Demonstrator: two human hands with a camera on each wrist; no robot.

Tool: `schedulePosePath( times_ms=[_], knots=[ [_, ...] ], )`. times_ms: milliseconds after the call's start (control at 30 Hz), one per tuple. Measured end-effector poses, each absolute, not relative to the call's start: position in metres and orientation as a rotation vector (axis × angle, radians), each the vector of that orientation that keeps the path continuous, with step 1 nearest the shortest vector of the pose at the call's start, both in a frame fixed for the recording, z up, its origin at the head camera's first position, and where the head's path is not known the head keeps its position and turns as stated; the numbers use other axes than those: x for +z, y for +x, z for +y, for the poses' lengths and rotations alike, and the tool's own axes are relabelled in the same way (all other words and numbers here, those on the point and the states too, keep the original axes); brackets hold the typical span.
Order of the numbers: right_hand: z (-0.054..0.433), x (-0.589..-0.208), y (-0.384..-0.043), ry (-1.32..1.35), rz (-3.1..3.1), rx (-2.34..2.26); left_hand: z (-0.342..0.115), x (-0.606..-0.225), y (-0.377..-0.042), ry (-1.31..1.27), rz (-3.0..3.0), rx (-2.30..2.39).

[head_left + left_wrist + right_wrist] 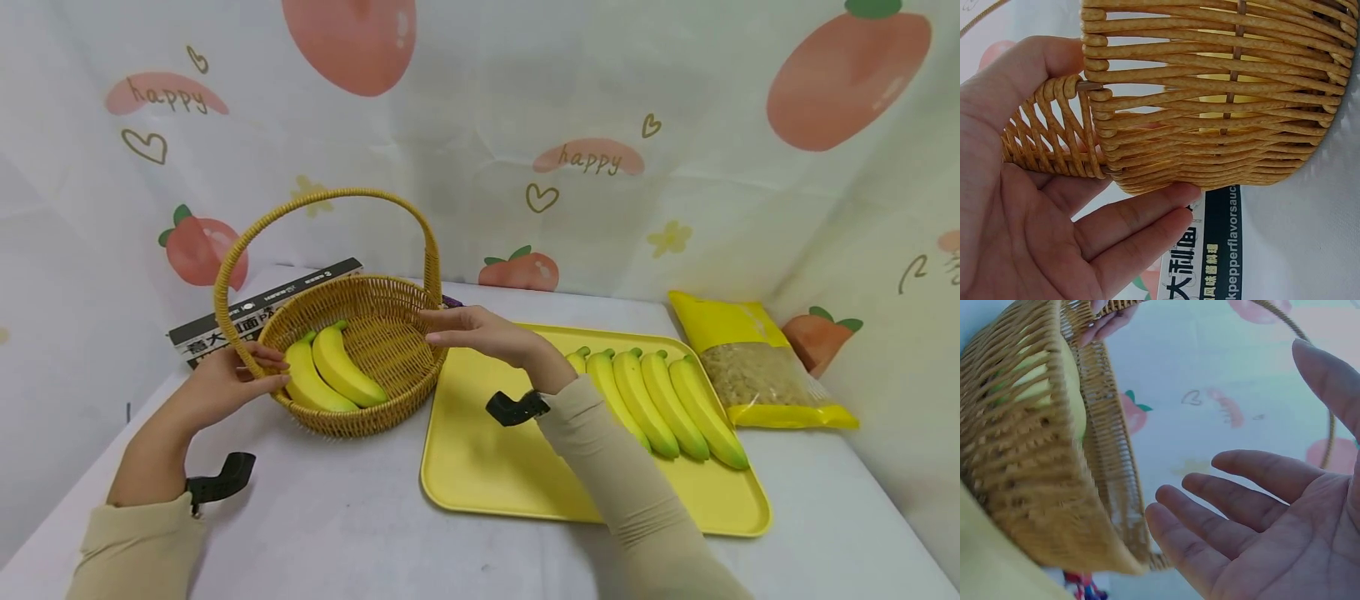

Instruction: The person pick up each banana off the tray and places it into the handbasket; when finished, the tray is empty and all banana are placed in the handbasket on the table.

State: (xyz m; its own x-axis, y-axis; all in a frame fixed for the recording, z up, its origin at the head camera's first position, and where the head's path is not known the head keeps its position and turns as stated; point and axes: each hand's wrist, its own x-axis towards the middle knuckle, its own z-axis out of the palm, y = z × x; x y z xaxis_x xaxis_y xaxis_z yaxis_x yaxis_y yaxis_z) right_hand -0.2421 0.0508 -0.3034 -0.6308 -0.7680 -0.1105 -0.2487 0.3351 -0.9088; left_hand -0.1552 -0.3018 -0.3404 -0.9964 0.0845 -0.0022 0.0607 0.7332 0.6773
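Observation:
A wicker basket (pixel 393 333) with a tall arched handle (pixel 330 193) stands on the table at the left, two yellow bananas (pixel 347 367) lying in its left half. My left hand (pixel 217 387) holds the basket at the foot of the handle on the left side. In the left wrist view, thumb and fingers (pixel 1141 225) go around that woven handle base. My right hand (pixel 498 337) is at the basket's right rim, over the tray's far left corner. Its fingers (pixel 1235 512) are spread and hold nothing in the right wrist view.
A yellow tray (pixel 495 467) lies right of the basket, with several bananas (pixel 648 404) in a row under and beside my right forearm. Behind the tray's right corner is a yellow bag (pixel 757 362) of dry food. A long black-and-white box (pixel 262 304) sits behind the basket.

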Motion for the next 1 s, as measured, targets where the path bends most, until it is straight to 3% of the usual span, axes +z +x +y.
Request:
schedulePosePath(
  times_ms=[233, 667, 1000],
  knots=[
    [0.096, -0.313, -0.231, -0.889, 2.099, -1.289, -0.3, -0.341, -0.155, 0.11, 2.893, 1.127],
    [0.175, -0.337, -0.204, -0.626, 2.305, -1.54, -0.3, -0.342, -0.154, 0.097, 2.889, 1.12],
    [0.203, -0.356, -0.188, -0.544, 2.406, -1.533, -0.301, -0.339, -0.154, 0.115, 2.911, 1.095]
  ],
)
